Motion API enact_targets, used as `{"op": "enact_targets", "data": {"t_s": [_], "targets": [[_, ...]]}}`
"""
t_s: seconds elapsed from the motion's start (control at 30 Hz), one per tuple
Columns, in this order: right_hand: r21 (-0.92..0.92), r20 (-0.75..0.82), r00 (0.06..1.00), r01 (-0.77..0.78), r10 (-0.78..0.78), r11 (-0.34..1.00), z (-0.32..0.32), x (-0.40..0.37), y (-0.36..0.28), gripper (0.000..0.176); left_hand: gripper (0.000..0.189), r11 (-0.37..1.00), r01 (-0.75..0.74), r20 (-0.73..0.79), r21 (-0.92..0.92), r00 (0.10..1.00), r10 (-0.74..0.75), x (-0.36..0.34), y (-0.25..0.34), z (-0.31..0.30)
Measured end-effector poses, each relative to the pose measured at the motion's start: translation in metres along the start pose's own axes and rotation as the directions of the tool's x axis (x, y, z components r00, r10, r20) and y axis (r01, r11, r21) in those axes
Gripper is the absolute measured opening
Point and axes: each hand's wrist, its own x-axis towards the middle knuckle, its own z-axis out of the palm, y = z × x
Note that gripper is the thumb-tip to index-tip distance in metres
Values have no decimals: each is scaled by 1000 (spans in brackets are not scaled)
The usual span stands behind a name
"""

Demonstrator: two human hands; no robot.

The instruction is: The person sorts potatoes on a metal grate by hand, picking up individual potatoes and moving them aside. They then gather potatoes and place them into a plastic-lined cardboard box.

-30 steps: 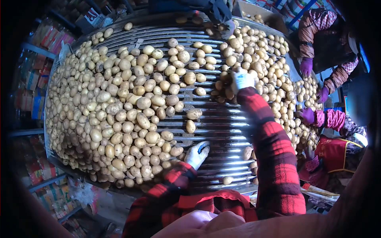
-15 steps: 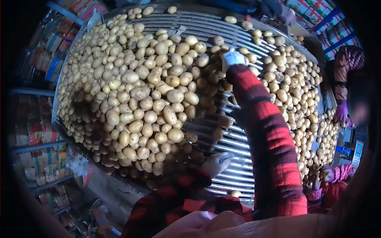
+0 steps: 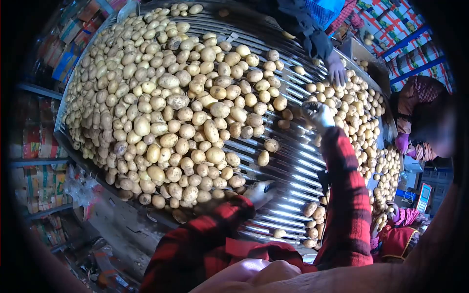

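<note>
My left hand, in a pale glove and smeared by motion, is low over the metal slats, beside the near edge of the large potato pile. My right hand, also in a pale glove with dark fingertips, reaches across the slats to the left edge of the right-hand potato heap. Its fingers are partly apart, with nothing visibly gripped. A few loose potatoes lie on the slats between my hands. Red-and-black checked sleeves cover both arms.
Across the slats, another person's gloved hand touches the right heap. More people work at the right, one with a purple glove. Several potatoes lie by my right sleeve. Stacked boxes stand on shelves at the left.
My right hand has moved right and nearer to me, toward the right heap. My left hand remains low over the slats. The other person's hand has reached in; potatoes have appeared by my right sleeve.
</note>
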Motion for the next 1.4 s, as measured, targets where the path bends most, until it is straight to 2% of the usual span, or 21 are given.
{"op": "enact_targets", "data": {"t_s": [0.07, 0.2, 0.33, 0.37, 0.4, 0.53, 0.6, 0.67, 0.73, 0.8, 0.83, 0.87, 0.9, 0.93, 1.03, 1.1, 1.17, 1.2, 1.33, 1.37, 1.4], "targets": [[-183, -123, 975, 163, -187, 969, 19, -41, -43, 27, 31, 994, -105, -69, 19, 992, 106, 9, -27, 13], [-400, 51, 849, 500, -526, 768, 80, -64, -137, 30, 37, 981, 14, 44, -193, 999, -5, -9, 15, -6], [-523, 273, 864, 502, -423, 688, 170, -38, -205, 50, 39, 997, 12, -59, -79, 998, -16, -14, 15, -8], [-172, -9, 991, 129, -132, 977, 198, -32, -219, 64, 40, 998, 1, -64, -70, 998, -6, -12, 10, -7], [-386, -34, 987, 130, -155, 913, 224, -17, -218, 64, 40, 998, -7, -60, -63, 998, 4, -11, 7, -6], [-212, -51, 998, 10, -21, 977, 236, 11, -227, 43, 41, 999, -21, -14, -33, 1000, 20, -5, 8, -10], [-792, 119, 943, 280, -312, 543, 225, -9, -216, 43, 41, 999, -35, -10, 9, 999, 35, -7, 9, -9], [-452, 33, 933, 334, -358, 827, 194, -26, -181, 41, 42, 995, -54, -30, 86, 998, 57, -5, 9, -7], [-422, 65, 941, 327, -332, 846, 137, -70, -153, 38, 42, 977, -72, -52, 201, 995, 84, 1, 9, -6], [7, 185, 951, 250, -247, 968, 92, -113, -107, 44, 43, 975, -25, -64, 223, 997, 40, -2, 4, -6], [340, 161, 961, 161, -226, 926, 84, -143, -72, 47, 35, 866, 67, 42, -496, 998, -53, 27, -47, 6], [638, 130, 969, 81, -211, 766, 84, -181, -37, 50, 29, 294, 185, 147, -938, 978, -145, 56, -102, 19], [761, 95, 979, 46, -182, 647, 74, -228, -14, 50, 29, 687, -10, -49, -727, 998, -38, 43, -84, 21], [864, 58, 985, 31, -161, 502, 66, -278, 7, 51, 29, 861, -60, -59, -504, 998, 35, 34, -66, 14], [916, -146, 974, 68, 171, 395, 63, -435, 47, 49, 31, 990, -9, 15, -144, 1000, 11, 15, -26, 0], [775, -348, 905, 132, 243, 618, 57, -523, 56, 50, 33, 984, 1, 46, -177, 999, 7, 14, -22, -3], [880, -397, 831, 222, 391, 421, 68, -606, 76, 47, 35, 986, -23, 63, -167, 997, 34, 16, -26, -7], [957, -222, 809, 287, 544, -35, 81, -641, 94, 45, 36, 990, -12, 59, -139, 998, 20, 14, -23, -6], [896, -241, 319, 435, 917, 85, 109, -710, 167, 52, 34, 995, -12, 18, -95, 1000, 14, 15, -25, -1], [899, -234, 336, 432, 912, 71, 115, -720, 190, 52, 33, 996, -12, -7, -89, 1000, 11, 14, -23, 1], [911, -301, 33, -286, 953, 297, 114, -720, 214, 59, 32, 1000, -11, -32, -14, 999, 11, 12, -19, 4]]}}
